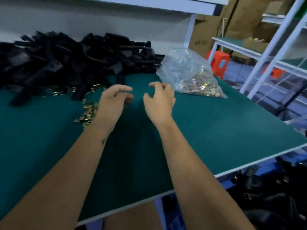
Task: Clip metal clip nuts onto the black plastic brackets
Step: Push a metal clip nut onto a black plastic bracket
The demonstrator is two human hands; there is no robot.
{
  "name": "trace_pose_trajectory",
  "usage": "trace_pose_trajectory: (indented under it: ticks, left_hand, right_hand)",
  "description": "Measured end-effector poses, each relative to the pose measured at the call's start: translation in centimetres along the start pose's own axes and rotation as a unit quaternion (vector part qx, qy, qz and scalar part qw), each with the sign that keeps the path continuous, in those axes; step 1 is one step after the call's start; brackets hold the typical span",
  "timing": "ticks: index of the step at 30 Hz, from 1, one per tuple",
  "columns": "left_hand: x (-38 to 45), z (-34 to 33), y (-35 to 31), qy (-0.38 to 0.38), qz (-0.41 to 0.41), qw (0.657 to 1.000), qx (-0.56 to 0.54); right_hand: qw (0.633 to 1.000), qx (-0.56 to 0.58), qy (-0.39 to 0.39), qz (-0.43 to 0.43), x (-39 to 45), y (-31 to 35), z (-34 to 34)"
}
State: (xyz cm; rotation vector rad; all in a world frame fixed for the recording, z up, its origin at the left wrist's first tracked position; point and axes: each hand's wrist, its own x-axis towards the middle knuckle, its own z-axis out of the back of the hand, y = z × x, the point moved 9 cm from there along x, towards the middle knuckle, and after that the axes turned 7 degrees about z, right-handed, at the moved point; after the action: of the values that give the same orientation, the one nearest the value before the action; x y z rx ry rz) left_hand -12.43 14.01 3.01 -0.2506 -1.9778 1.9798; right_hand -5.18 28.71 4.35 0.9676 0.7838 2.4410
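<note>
Loose metal clip nuts (87,113) scattered on the green tabletop (216,130), just at nine o'clock of the left wrist. Heap of black plastic brackets (66,63) at ten to eleven o'clock, far side of the tabletop, touching more stray nuts along its near edge. Clear plastic bag (189,73) of further nuts at one o'clock, just behind the right hand.

Left hand (113,103) and right hand (159,103) hovering side by side at centre, apart from each other, fingers (123,88) loosely curled and relaxed, holding nothing visible; no bracket or nut taken up yet.

Likely trouble: small nuts sliding or scattering under a hasty reach, causing a missed pinch; tangled brackets dragging neighbours off the heap when one is pulled.

Hard to make out: motion blur over the bracket heap, so single brackets indistinct; fingertips partly hidden behind the palms; bag opening not discernible. Cardboard boxes (232,22) and white shelving (274,47) at two o'clock.
</note>
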Motion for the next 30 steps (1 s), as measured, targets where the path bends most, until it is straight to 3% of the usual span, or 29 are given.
trace_pose_trajectory:
  ticks: [5, 8, 10, 16, 19, 23, 25, 28, 30]
  left_hand:
    - [1.7, 10.5, 0.7, -0.109, -0.029, 0.991, -0.077]
    - [1.8, 14.3, 3.0, -0.195, 0.010, 0.975, -0.110]
    - [1.9, 14.6, 3.8, -0.237, 0.044, 0.968, -0.063]
    - [2.7, 13.8, 4.3, -0.232, 0.073, 0.970, 0.025]
    - [2.9, 14.3, 4.7, -0.241, 0.083, 0.967, 0.002]
    - [3.0, 14.2, 4.6, -0.234, 0.088, 0.968, 0.003]
    - [2.9, 14.1, 4.6, -0.232, 0.093, 0.968, -0.001]
    - [2.8, 13.7, 4.6, -0.218, 0.094, 0.971, -0.023]
    - [2.5, 13.5, 4.2, -0.209, 0.087, 0.972, -0.068]
  right_hand:
    - [0.987, -0.001, 0.159, 0.024, 0.1, 2.3, -8.0]
    - [0.982, 0.004, 0.181, 0.056, 0.5, 3.5, -9.9]
    - [0.984, -0.004, 0.164, 0.072, 1.4, 4.1, -10.6]
    - [0.947, -0.201, 0.247, 0.043, 3.0, 3.2, -14.8]
    - [0.969, -0.164, 0.183, 0.030, 4.2, 3.0, -14.2]
    - [0.997, 0.034, 0.037, -0.058, 4.9, 1.0, -11.3]
    - [0.978, 0.152, -0.045, -0.135, 4.3, -0.7, -9.9]
    - [0.916, 0.311, -0.170, -0.188, 2.9, -1.9, -8.2]
    - [0.868, 0.413, -0.189, -0.199, 2.4, -2.1, -8.1]
